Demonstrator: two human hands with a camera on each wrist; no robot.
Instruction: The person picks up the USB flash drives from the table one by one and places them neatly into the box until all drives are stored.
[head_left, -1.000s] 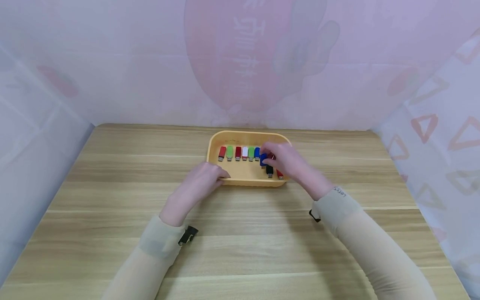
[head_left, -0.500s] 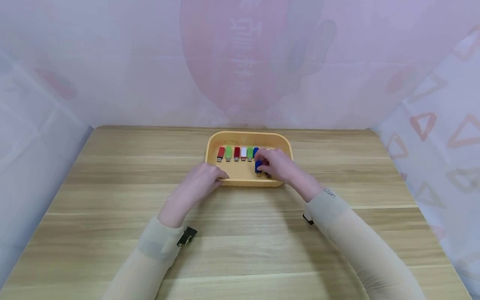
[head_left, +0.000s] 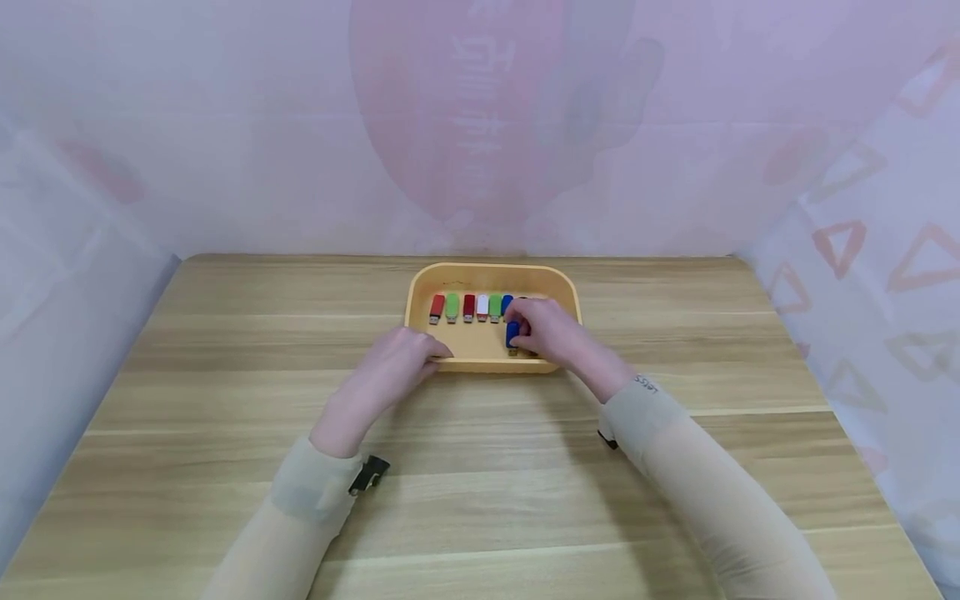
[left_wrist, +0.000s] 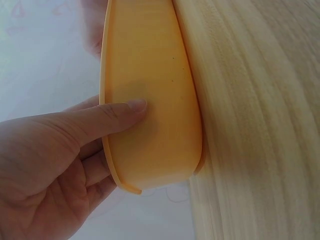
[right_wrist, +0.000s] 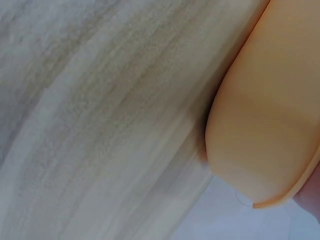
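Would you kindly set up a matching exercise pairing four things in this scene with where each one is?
Things:
1. left hand
2. right hand
3. red USB stick
4. yellow plastic tray

Places:
A. leftmost in the row
B. on the wooden table
C. holding the tray's near left rim
D. pinching a blue USB stick

Pairs: 1-C, 2-D, 3-A, 4-B
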